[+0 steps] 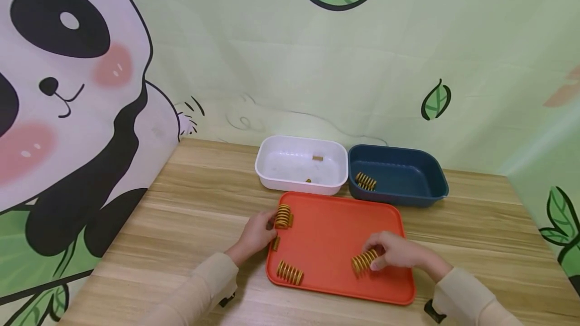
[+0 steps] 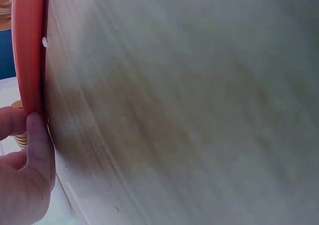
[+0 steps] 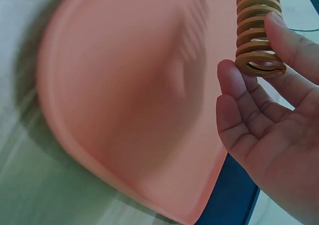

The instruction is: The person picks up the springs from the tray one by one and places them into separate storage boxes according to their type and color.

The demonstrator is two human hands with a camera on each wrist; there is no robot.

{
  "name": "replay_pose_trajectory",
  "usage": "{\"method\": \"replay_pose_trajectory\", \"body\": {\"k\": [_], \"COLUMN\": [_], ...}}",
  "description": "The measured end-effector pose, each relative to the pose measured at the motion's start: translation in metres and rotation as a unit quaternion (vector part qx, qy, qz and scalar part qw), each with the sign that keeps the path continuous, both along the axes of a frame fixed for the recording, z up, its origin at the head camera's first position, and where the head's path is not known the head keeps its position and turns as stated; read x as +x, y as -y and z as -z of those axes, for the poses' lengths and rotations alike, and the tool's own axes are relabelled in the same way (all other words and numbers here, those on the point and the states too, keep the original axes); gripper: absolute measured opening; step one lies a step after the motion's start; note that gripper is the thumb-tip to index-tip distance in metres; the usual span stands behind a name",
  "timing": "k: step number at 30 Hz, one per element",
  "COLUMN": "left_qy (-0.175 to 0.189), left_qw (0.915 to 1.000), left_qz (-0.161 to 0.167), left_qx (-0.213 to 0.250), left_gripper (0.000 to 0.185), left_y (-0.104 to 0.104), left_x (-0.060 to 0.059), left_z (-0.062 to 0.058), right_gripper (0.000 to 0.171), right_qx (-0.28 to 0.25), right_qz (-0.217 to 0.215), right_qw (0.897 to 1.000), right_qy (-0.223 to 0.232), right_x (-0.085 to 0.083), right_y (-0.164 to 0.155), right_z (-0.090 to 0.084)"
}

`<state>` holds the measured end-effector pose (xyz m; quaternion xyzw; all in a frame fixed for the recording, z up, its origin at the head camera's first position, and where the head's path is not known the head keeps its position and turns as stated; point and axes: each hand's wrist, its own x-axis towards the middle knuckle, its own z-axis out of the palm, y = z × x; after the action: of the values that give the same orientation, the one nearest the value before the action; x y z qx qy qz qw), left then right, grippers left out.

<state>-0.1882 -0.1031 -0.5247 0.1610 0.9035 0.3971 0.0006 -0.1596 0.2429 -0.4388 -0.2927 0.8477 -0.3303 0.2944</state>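
On the wooden desk (image 1: 190, 205) lies an orange tray (image 1: 335, 235), and both hands work over it. At the tray's left edge the left hand (image 1: 258, 234) pinches a short gold coil spring (image 1: 283, 216), fingers curled round its near side; the left wrist view shows a thumb (image 2: 37, 145) pressed against the tray's rim. Just below that hand a small gold piece (image 1: 275, 243) rests on the tray by the rim, too small to make out clearly.

Toward the tray's right front the right hand (image 1: 396, 250) grips a longer gold spring (image 1: 364, 261) — the right wrist view shows this spring (image 3: 257, 28) held between thumb and fingertips (image 3: 232, 80), its open end facing the camera, with the tray blurred beneath.

A third gold spring (image 1: 290, 272) lies loose on the tray near its front left corner, apart from both hands.

Behind the tray, touching side by side, stand a white bin (image 1: 272, 170) and a dark blue bin (image 1: 430, 175). In the white bin sit two small brownish pieces (image 1: 317, 158); in the blue one — near its left wall — lies another gold spring (image 1: 365, 181).
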Motion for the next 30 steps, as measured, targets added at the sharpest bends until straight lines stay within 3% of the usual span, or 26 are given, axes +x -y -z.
{"method": "replay_pose_trajectory", "body": {"k": [2,6,9,17,30], "left_qy": [0.003,0.037,0.041,0.045,0.031], "left_qw": [1.0,0.9988,0.9979,0.9975,0.998], "left_qz": [-0.005,-0.03,-0.04,-0.042,-0.041], "left_qx": [-0.003,-0.01,-0.03,-0.035,-0.036], "left_gripper": [0.053,0.052,0.051,0.051,0.052], "left_y": [-0.001,-0.007,-0.01,-0.009,-0.01], "left_x": [0.002,0.011,0.014,0.013,0.013], "left_z": [-0.004,-0.027,-0.035,-0.033,-0.032], "right_gripper": [0.028,0.028,0.029,0.027,0.029], "right_qx": [-0.003,-0.018,-0.026,-0.015,-0.019], "right_qz": [0.003,-0.002,-0.006,0.0,0.04], "right_qw": [1.0,1.0,0.999,0.996,0.995], "right_qy": [-0.005,-0.019,-0.036,-0.085,-0.095], "right_x": [-0.002,-0.004,-0.007,-0.014,-0.024], "right_y": [-0.001,-0.002,-0.003,-0.004,-0.006], "right_z": [-0.002,-0.005,-0.008,-0.016,-0.023]}}
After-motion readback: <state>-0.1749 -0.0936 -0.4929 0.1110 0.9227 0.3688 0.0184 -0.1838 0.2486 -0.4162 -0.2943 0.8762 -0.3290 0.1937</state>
